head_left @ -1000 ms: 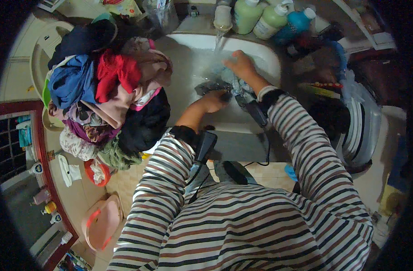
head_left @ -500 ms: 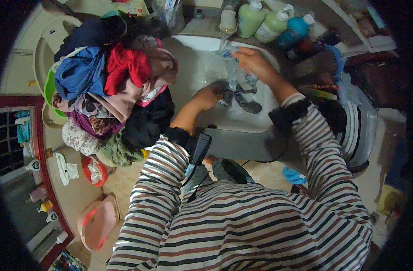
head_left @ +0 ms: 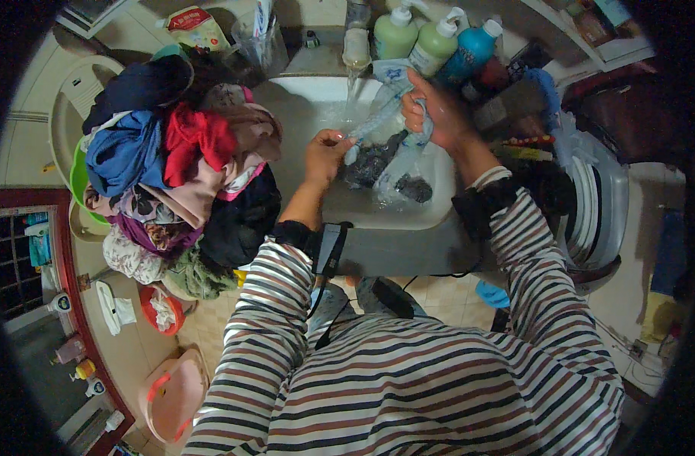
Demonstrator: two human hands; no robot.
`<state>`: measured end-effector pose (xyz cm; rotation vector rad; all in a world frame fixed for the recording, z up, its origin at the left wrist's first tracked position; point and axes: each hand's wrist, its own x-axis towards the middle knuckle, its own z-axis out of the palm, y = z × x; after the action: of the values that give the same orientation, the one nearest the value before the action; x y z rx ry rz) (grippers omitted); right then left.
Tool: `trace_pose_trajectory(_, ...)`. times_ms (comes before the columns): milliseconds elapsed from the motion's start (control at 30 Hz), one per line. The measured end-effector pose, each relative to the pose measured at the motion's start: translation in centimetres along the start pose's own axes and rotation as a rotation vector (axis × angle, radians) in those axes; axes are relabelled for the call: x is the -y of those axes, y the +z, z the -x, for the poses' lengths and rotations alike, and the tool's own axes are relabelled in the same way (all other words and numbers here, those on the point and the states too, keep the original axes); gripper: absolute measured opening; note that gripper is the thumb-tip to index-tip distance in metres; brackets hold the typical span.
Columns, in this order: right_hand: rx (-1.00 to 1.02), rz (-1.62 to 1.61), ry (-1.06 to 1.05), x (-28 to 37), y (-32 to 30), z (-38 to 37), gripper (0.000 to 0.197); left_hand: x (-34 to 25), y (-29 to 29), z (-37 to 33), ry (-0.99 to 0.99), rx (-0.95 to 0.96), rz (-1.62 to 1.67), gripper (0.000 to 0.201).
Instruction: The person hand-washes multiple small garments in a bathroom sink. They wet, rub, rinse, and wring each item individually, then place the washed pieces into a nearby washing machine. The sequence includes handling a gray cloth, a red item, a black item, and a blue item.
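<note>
The left grip [head_left: 326,158] and right grip [head_left: 443,115] pinch a twisted, seemingly patterned pale-blue cloth [head_left: 380,116].

Room light: dim and uneven; its exact source cannot be told
Left sleeve [head_left: 268,292]: brightest patch; white stripes nearly washed out along the outer side
Sink [head_left: 363,211]: moderately lit, greyish white; small glints on the water around the wet things
Pale blue cloth [head_left: 374,125]: folds readable; fine pattern softened
Right hand [head_left: 442,118]: slightly blurred; partly shaded
Black garment [head_left: 245,216]: sunk in shadow; folds barely legible
Red frame [head_left: 72,296]: bowed by the fisheye; details beside it small and soft
Picture rim: black, rounded vignette; faint grain in the dark
</note>
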<state>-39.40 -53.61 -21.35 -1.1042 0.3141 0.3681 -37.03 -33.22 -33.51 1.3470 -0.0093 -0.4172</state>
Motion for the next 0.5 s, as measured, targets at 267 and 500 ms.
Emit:
trace_pose_trajectory(267,0.105,-0.791,-0.018,-4.6,0.9,-4.8,0.043,-0.5,-1.6,-0.1,-0.096,-0.281,-0.161,0.017)
trace_pose_trajectory(500,-0.204,-0.316,-0.139,-7.0,-3.2,-7.9,0.033,0.9,-2.4,-0.6,0.147,-0.36,-0.334,0.009)
